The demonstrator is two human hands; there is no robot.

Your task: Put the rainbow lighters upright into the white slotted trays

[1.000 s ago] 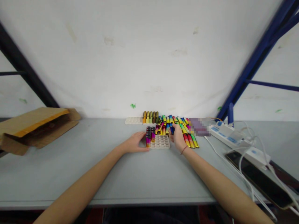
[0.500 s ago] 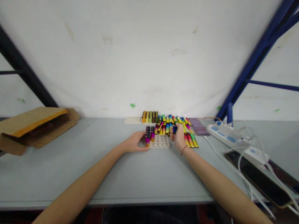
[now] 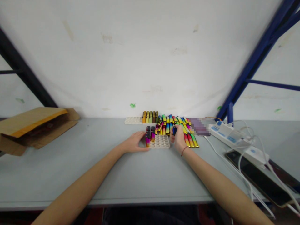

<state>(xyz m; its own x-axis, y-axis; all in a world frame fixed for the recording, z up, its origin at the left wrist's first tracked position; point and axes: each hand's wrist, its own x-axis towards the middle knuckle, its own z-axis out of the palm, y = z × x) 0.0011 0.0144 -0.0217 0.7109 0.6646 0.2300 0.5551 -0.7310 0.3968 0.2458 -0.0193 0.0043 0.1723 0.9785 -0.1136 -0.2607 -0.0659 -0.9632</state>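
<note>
A white tray with round sockets (image 3: pixel 161 142) lies on the grey table, with several rainbow lighters (image 3: pixel 149 135) standing at its left end. My left hand (image 3: pixel 134 142) rests flat against the tray's left side, fingers stretched out. My right hand (image 3: pixel 178 137) is just right of the tray, fingers pinched around a dark blue lighter (image 3: pixel 174 129) held upright. Behind them lies a pile of loose rainbow lighters (image 3: pixel 174 124).
A second tray (image 3: pixel 133 120) holds a row of orange and green lighters (image 3: pixel 150 117) by the wall. An open cardboard box (image 3: pixel 35 128) sits far left. A power strip (image 3: pixel 231 135), white cables and a phone (image 3: pixel 257 178) lie at the right.
My right hand has lifted a lighter from the pile and turned it upright. The left hand has stayed at the tray.
</note>
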